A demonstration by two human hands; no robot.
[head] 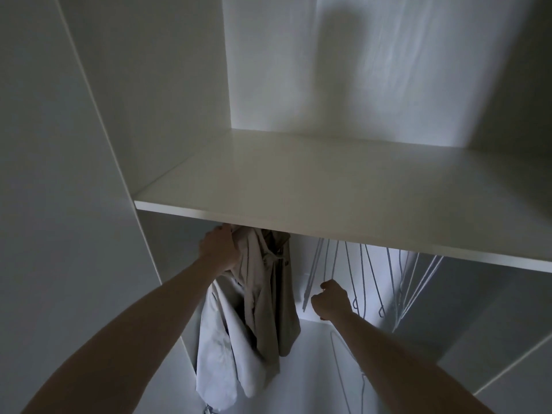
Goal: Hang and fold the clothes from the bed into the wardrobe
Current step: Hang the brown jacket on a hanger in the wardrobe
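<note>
Clothes [263,294] hang under the shelf [328,186] beside empty hangers [373,276]; left grip [219,249] clutches them, right grip [331,300] pinches a hanger.

Two hanging garments [263,294], several bare hangers [367,282], one shelf [328,186].

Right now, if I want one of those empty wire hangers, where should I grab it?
Probably grip the bottom corner of an empty hanger, coming from the front and below, as the right hand does. The hooks are hidden behind the shelf, while the thin wire lower ends hang free. The left hand holds the beige garment.
</note>
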